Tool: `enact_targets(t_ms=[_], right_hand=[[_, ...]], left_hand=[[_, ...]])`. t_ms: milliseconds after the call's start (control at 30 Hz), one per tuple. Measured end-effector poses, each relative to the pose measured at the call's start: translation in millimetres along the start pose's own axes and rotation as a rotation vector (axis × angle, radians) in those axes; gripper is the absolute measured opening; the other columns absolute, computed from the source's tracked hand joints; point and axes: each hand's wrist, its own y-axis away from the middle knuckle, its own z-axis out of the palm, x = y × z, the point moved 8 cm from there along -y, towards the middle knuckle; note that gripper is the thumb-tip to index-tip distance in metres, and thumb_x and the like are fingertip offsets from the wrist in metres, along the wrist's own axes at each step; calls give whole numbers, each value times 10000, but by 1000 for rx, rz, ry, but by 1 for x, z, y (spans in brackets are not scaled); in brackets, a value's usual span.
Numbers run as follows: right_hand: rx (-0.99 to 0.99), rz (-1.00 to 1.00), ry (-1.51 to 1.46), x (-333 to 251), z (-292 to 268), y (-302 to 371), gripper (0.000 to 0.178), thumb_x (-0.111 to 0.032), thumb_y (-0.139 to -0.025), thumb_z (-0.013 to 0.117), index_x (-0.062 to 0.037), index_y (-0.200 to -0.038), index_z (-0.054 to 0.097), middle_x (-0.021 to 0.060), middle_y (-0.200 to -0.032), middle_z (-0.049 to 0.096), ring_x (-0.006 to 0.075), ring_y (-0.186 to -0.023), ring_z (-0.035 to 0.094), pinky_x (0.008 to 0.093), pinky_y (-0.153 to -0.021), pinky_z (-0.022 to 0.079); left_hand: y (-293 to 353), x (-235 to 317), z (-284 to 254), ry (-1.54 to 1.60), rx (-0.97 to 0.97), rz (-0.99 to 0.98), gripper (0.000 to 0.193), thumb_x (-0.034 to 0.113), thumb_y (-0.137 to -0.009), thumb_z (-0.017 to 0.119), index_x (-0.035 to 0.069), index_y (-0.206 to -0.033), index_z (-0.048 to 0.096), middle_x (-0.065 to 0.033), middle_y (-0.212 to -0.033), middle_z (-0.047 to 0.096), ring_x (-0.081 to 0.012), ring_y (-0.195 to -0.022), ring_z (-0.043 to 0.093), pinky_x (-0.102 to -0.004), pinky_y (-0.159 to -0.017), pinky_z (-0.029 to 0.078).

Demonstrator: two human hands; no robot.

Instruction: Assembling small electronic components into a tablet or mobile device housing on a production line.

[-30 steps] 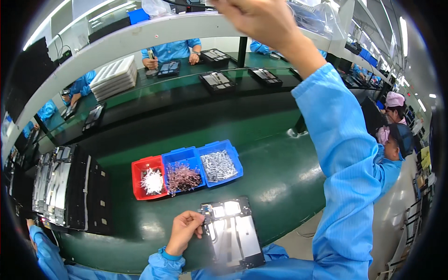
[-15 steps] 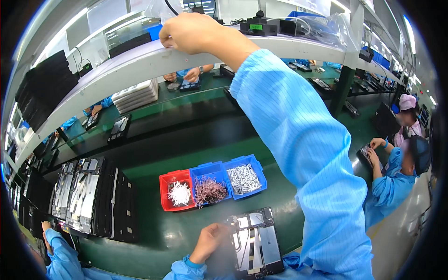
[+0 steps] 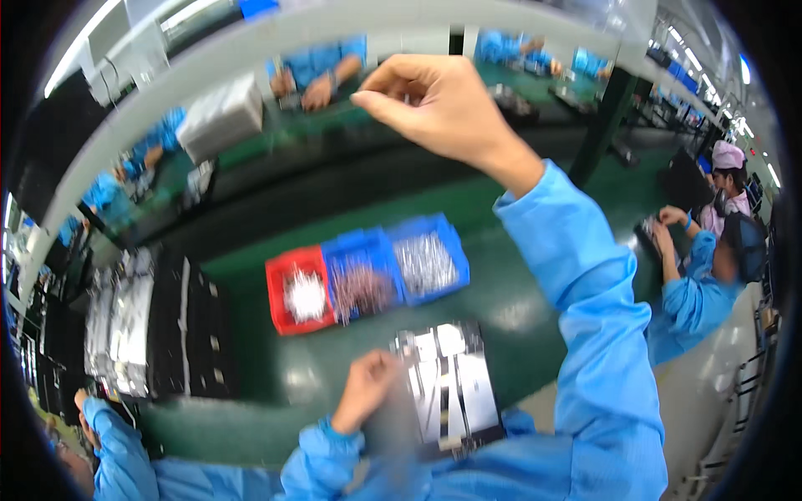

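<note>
My right hand (image 3: 447, 108) is raised above the far side of the bench, just below the shelf edge. Its thumb and fingers curl into a pinch; whatever lies between them is too small or hidden to make out. Low in front of me, my left hand (image 3: 368, 388) has its fingers curled together beside the left edge of an opened tablet-like device (image 3: 472, 388), apart from or barely touching it. Silver battery panels and a black frame show on the device. Beyond it stand a red bin (image 3: 278, 311) of white pieces, a blue bin (image 3: 355, 242) of reddish-brown pieces and a blue bin (image 3: 455, 242) of silvery pieces.
A stack of device housings (image 3: 159, 334) stands at the left. The white shelf (image 3: 284, 63) crosses overhead, with a green post (image 3: 601, 125) at its right. Co-workers sit across the bench; another person in blue sleeves (image 3: 702, 309) works at the right.
My right hand has come down off the shelf toward me, its fingers still curled. My left hand stays beside the device. The whole view has shifted, blurring parts of the picture.
</note>
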Motion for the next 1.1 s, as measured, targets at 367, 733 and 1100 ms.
enact_targets(t_ms=[367, 733, 1100], right_hand=[[-628, 42, 538, 91, 107, 228, 71, -122, -824, 695, -90, -866, 743, 39, -844, 645, 241, -843, 610, 381, -805, 444], [-656, -84, 632, 92, 127, 248, 66, -131, -858, 688, -86, -901, 708, 48, -859, 652, 246, -858, 628, 377, -843, 435], [-135, 985, -691, 59, 93, 274, 128, -137, -953, 686, -20, -994, 717, 27, -867, 707, 57, -648, 543, 220, -582, 439]], left_hand=[[-8, 6, -6, 103, 51, -123, 169, 164, -972, 689, 2, -1011, 658, -16, -765, 637, -77, -603, 600, -222, -506, 485], [-3, 8, -7, 57, 79, -100, 194, 201, -979, 696, 12, -1001, 660, -6, -778, 634, -68, -597, 598, -216, -497, 472], [1, 17, -4, 11, 130, -6, 195, 192, -980, 695, 10, -1037, 657, -9, -795, 649, -56, -612, 598, -201, -515, 466]])
